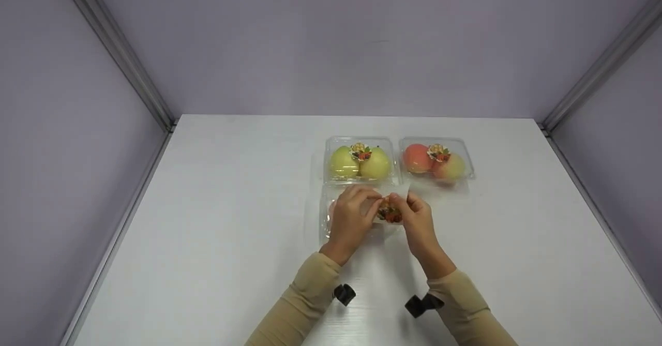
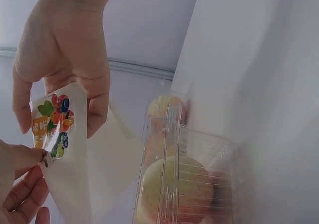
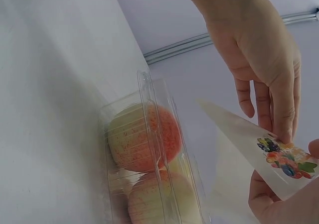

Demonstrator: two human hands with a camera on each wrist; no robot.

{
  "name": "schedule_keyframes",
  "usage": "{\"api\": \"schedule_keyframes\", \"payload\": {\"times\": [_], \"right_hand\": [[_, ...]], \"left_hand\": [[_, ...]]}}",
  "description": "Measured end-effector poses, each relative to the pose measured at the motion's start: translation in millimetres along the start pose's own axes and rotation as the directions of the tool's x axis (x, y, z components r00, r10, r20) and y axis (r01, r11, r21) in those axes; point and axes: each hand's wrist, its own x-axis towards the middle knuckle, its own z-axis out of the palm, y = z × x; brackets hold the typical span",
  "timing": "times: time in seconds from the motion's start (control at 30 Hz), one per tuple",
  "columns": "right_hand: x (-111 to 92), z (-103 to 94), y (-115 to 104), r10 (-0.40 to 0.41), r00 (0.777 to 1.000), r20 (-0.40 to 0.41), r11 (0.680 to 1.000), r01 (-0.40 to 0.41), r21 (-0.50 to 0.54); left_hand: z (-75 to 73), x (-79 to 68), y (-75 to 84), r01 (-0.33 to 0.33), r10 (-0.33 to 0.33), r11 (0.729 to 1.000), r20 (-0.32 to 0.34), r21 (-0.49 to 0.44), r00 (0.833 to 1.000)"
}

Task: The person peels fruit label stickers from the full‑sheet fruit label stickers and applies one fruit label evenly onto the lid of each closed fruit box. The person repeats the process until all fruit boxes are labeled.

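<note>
Both hands meet above a clear plastic clamshell box (image 1: 325, 227) holding peaches (image 2: 174, 189). Between them is a white backing paper (image 2: 65, 194) bearing a round fruit-print sticker (image 1: 389, 212). My right hand (image 1: 419, 224) grips the paper near the sticker, its fingers bent over the sheet in the left wrist view. With thumb and fingertip, my left hand (image 1: 351, 219) pinches the sticker's edge. The paper is bent and held above the box, whose lid is closed.
Behind the hands stands a closed clear box of two yellow-green pears (image 1: 343, 163) with a fruit sticker (image 1: 361, 152) on its lid. To its right sits another box with two peaches (image 1: 418, 158) and a similar sticker (image 1: 438, 152). Walls (image 1: 341, 46) enclose the white table (image 1: 232, 206).
</note>
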Motion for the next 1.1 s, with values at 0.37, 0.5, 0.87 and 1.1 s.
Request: {"api": "schedule_keyframes", "payload": {"times": [0.37, 0.5, 0.87, 1.1], "right_hand": [[1.2, -0.8, 3.0, 0.006, 1.0, -0.023, 1.0, -0.006, -0.003], [1.5, -2.2, 3.6, 0.012, 0.999, -0.043, 1.0, -0.012, -0.014], [-1.3, -2.6, 1.2, -0.021, 1.0, -0.004, 0.998, 0.021, 0.058], [-1.1, -4.3, 0.7, -0.038, 0.999, 0.004, 0.999, 0.038, 0.02]], "left_hand": [[0.5, -1.6, -1.4, -0.061, 0.061, 0.998, -0.012, 0.034, 0.998], [-0.2, -2.2, -2.2, -0.076, 0.076, 0.995, -0.001, 0.061, 0.997], [-0.9, -3.3, -4.5, -0.043, 0.042, 0.997, 0.01, 0.068, 0.999], [-1.4, -5.6, -3.6, -0.033, 0.031, 0.997, 0.027, 0.065, 0.999]]}}
